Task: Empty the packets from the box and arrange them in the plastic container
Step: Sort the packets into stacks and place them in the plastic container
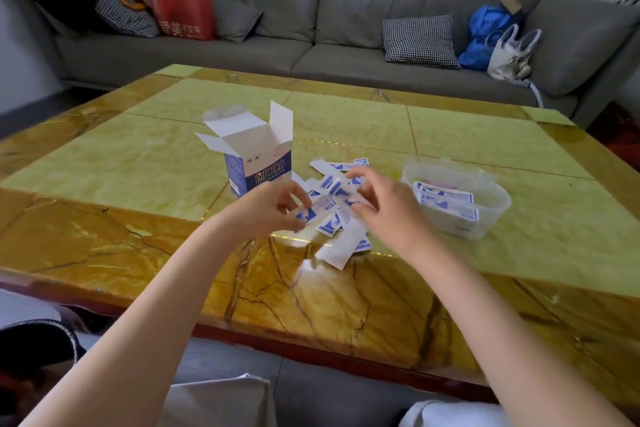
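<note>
An open blue and white box [258,163] stands upright on the table, flaps up. To its right lies a loose pile of white and blue packets [341,234]. My left hand [277,206] and my right hand [381,199] are above the pile, and between them they pinch a small bunch of packets [330,199]. The clear plastic container [495,204] sits right of my right hand and holds a stack of packets [446,203].
The table [145,156] has a yellow-green top with a brown marbled border. A grey sofa [311,31] runs along the far side, carrying cushions, a red bag [183,12], a blue bag [485,31] and a white bag [509,52].
</note>
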Motion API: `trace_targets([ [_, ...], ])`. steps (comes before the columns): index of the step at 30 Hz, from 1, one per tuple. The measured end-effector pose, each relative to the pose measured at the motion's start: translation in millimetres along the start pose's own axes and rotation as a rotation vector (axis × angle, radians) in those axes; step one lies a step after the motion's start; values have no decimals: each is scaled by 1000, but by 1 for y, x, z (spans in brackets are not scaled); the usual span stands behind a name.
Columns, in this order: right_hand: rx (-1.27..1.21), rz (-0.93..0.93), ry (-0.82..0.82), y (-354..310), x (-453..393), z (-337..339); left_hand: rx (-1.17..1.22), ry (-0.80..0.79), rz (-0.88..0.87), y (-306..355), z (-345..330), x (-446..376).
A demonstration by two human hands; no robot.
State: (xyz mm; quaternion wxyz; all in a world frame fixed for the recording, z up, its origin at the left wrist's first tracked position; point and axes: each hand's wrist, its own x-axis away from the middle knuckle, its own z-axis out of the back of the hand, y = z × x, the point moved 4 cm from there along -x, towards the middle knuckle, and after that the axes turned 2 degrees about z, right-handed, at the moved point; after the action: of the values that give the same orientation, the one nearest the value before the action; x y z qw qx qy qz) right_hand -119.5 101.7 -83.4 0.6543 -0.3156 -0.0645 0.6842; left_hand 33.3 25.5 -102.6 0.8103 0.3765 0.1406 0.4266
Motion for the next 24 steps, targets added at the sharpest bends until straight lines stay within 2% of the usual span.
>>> trace_targets([
  [4,-3,30,-112,9,3,5,-200,32,-26,6,-6,-2],
  [8,164,119,-272,10,13,-5,-353,43,-187,30,-19,-6],
  [10,147,100,-246,10,16,-2,-330,53,-238,42,-26,-6],
  [12,161,46,-166,13,18,10,-272,130,-215,47,-30,-9],
  [14,230,-1,-163,20,21,19,-276,183,-137,46,-34,-10],
  [18,345,-71,-314,35,34,19,-560,-49,-19,38,-69,-12],
  [21,420,-36,-367,41,40,9,-662,-25,-6,37,-75,-13],
  [24,405,-25,-353,44,42,6,-666,18,15,41,-66,-16],
])
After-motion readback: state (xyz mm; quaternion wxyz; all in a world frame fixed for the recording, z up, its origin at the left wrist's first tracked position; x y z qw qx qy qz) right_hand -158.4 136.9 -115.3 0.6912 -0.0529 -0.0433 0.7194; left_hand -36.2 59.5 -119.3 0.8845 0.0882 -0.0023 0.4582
